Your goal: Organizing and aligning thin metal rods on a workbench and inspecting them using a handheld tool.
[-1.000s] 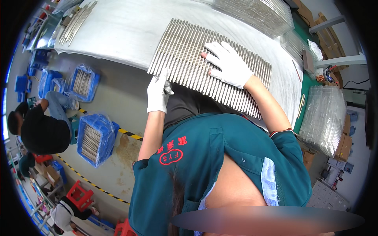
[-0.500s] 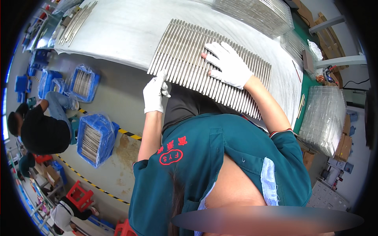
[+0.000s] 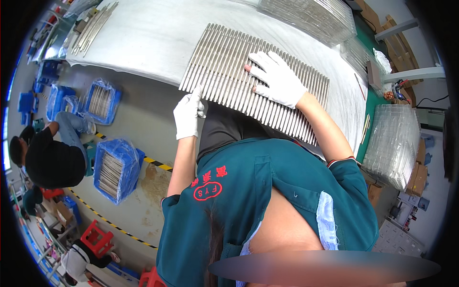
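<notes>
A row of thin metal rods (image 3: pixel 253 81) lay side by side on the white tabletop (image 3: pixel 143 38), at its near edge. The gloved right hand (image 3: pixel 277 79) pressed flat and open on them, while the left hand (image 3: pixel 187 115) pinched the near rod ends. They looked stiff, smooth and apt to roll, so best squared from the ends.

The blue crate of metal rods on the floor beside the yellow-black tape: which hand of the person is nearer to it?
Left. The left hand is at the near edge of the rod row, above the blue crate. The right hand lies flat on the rods, farther away.
</notes>
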The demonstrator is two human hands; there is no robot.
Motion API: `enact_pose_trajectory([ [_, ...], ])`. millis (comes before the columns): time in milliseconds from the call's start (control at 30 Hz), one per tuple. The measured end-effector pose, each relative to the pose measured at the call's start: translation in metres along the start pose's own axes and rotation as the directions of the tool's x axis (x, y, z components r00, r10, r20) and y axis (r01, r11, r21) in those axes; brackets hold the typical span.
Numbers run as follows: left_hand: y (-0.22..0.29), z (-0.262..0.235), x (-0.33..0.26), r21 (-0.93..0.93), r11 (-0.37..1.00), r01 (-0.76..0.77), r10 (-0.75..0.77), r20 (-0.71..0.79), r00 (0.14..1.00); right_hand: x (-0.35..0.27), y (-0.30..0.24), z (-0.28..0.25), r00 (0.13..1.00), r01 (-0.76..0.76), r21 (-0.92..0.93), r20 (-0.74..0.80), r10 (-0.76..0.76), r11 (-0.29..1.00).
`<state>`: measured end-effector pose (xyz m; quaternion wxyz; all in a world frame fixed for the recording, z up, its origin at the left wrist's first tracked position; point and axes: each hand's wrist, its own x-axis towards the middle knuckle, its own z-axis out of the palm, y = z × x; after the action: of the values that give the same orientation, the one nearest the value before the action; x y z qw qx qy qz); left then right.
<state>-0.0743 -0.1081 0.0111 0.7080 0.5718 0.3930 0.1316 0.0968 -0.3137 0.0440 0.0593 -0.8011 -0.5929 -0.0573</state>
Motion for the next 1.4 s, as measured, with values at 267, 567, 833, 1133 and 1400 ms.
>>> enact_pose_trajectory([
  [267,0.001,0.001,0.014,-0.223,0.974,0.045,-0.032,0.065,0.997,0.001,-0.001,-0.002,0.999,-0.011,0.040,0.049,0.009,0.999],
  [567,0.002,-0.004,0.009,-0.177,0.982,0.065,-0.058,0.047,0.997,0.001,-0.002,-0.006,1.000,-0.009,0.000,0.028,0.009,1.000],
  [833,0.004,-0.001,0.014,-0.203,0.978,0.053,-0.049,0.025,0.998,0.000,0.000,-0.005,0.997,-0.024,0.046,0.074,0.020,0.999],
  [1133,0.002,-0.005,0.013,-0.199,0.977,0.082,-0.065,0.089,0.994,0.000,-0.001,-0.005,0.995,-0.034,0.057,0.093,0.029,0.998],
  [1400,0.003,-0.004,0.020,-0.321,0.946,0.056,-0.044,0.047,0.998,-0.001,0.000,-0.006,0.995,-0.035,0.056,0.100,0.029,0.998],
])
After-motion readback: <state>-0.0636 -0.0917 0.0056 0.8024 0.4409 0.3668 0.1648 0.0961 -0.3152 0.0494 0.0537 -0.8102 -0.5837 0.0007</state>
